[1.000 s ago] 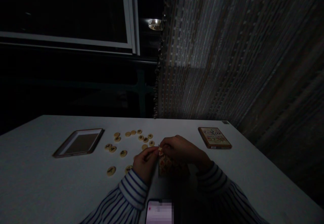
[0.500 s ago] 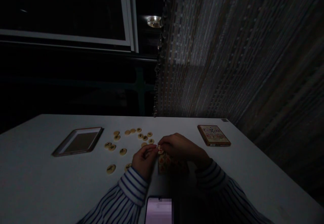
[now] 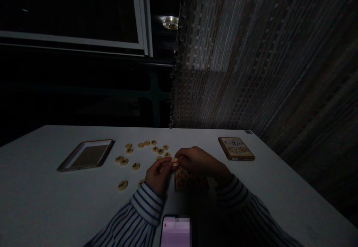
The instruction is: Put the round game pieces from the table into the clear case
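A round Chinese chess piece [image 3: 175, 161] with a red character is pinched between the fingertips of both my hands. My left hand [image 3: 158, 174] is closed at the piece's left edge, with its fingers curled. From the right, my right hand [image 3: 199, 160] meets the piece, its fingers bent down and partly hidden. Just below them lie several red-marked chess pieces [image 3: 180, 177], grouped tightly in what looks like a small box, shadowed by my right hand. Loose dark-marked chess pieces [image 3: 136, 166] are scattered on the white table to the left of my hands.
An open, shallow box half [image 3: 105, 157] lies on the left of the white table [image 3: 84, 202]. On the right is a printed box lid [image 3: 236, 149]. A lit phone [image 3: 175, 234] sits at the near edge. Beyond the table hangs a string curtain [image 3: 212, 72].
The red-marked piece at my fingertips has been raised slightly and turned, so its face shows more fully between my hands. Both hands stay in nearly the same place.
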`<state>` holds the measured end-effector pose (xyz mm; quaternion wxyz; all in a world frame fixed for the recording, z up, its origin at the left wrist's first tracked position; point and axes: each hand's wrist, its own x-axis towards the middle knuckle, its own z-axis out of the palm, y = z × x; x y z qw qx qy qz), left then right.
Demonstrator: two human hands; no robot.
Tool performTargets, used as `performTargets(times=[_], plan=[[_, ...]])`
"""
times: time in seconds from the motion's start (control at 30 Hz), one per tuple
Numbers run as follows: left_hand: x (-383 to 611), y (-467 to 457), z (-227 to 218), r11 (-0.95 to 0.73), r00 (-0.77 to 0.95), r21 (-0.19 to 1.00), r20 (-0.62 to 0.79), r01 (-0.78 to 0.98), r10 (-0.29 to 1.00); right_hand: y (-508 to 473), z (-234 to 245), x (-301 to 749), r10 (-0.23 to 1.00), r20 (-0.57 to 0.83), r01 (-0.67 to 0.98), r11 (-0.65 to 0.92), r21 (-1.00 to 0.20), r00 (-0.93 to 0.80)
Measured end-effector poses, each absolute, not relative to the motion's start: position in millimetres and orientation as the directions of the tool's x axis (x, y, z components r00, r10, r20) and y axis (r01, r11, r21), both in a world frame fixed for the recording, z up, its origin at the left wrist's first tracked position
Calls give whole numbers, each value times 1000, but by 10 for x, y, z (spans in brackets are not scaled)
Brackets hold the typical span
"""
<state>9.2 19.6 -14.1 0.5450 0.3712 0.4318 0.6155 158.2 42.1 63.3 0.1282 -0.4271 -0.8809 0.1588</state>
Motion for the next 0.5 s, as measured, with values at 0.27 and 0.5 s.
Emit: performTargets(times=[0.27, 0.5], plan=[[101, 195, -143, -50, -134, 962, 14, -269, 991, 440, 619, 1576, 776, 103, 698, 610, -374, -622], [84, 199, -153, -62, -137, 969, 29, -241, 990, 441, 602, 1574, 760, 95, 674, 621, -400, -643]])
